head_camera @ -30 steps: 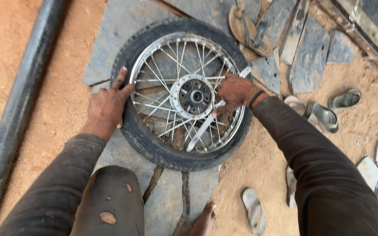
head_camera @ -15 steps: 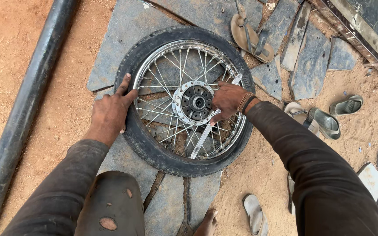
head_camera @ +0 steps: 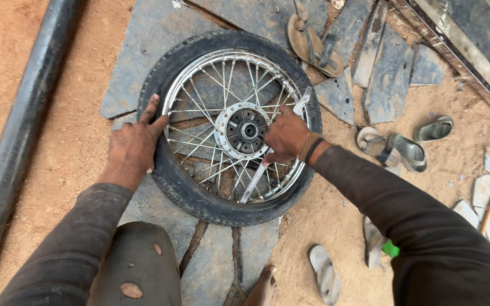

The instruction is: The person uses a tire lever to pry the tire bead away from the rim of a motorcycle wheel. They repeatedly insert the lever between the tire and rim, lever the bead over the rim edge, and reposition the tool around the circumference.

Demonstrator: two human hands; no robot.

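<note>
A spoked motorcycle wheel lies flat on stone slabs, with a black tyre (head_camera: 199,198), a chrome rim and a round hub (head_camera: 246,131) at its middle. My left hand (head_camera: 134,146) presses flat on the left side of the tyre, fingers spread and reaching over the rim. My right hand (head_camera: 286,137) is just right of the hub, closed on a flat metal tyre lever (head_camera: 254,184). The lever lies slantwise over the spokes, from the upper right of the rim down to the lower middle. My knee in worn trousers (head_camera: 134,266) is below the wheel.
A thick dark pipe (head_camera: 24,130) runs along the sandy ground at the left. Several sandals lie about: a brown one (head_camera: 313,42) above the wheel, grey ones (head_camera: 406,144) to the right, others (head_camera: 324,275) lower down. Grey stone slabs (head_camera: 143,51) surround the wheel.
My right hand has slid a little left along the lever, closer to the hub. The left hand stays on the tyre. The wheel has not turned noticeably.
</note>
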